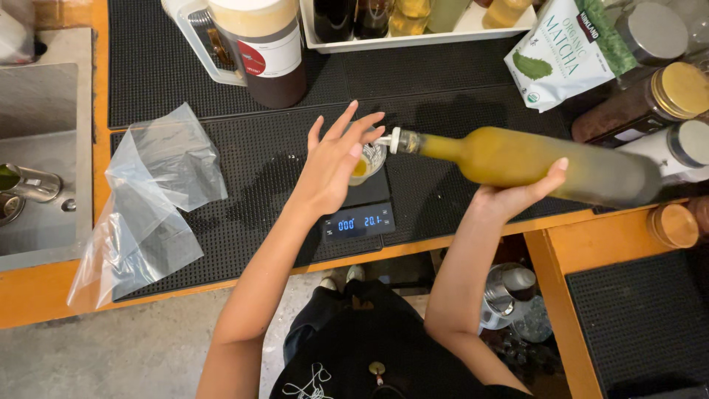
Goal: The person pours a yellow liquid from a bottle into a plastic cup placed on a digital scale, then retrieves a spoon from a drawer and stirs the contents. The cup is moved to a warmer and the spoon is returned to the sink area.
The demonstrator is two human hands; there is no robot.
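Bottle (532, 159), frosted and yellow-green, lies nearly level above the bench (44, 292), its white pourer tip over a small clear cup (367, 161) that stands on a black scale (360, 210). Right hand (513, 193) is clamped around the bottle's body from beneath, thumb up on the far side. Left hand (336, 166) has its fingers spread apart, thumb and a fingertip touching the cup's rim; amber liquid shows in the cup.

The bench is orange-brown wood, covered over most of its top by black ribbed mats (221, 89). A steel sink (37, 148) is set in at the left, with a tap over it. A crumpled clear plastic bag (148, 199) lies on the mat between sink and scale. Behind the scale stand a tall brown jar (269, 52) and a clear jug (196, 37), and a white tray (413, 33) of bottles. At the right are a white and green pouch (565, 52), lidded jars (650, 100) and a small wooden lid (673, 225). Grey concrete floor shows below the bench edge.

The tray's bottles, the jug and the brown jar are cut off at the top edge. The left hand hides much of the cup, so its fill level cannot be told. Metal ware (509, 299) under the bench is dim and hard to make out.
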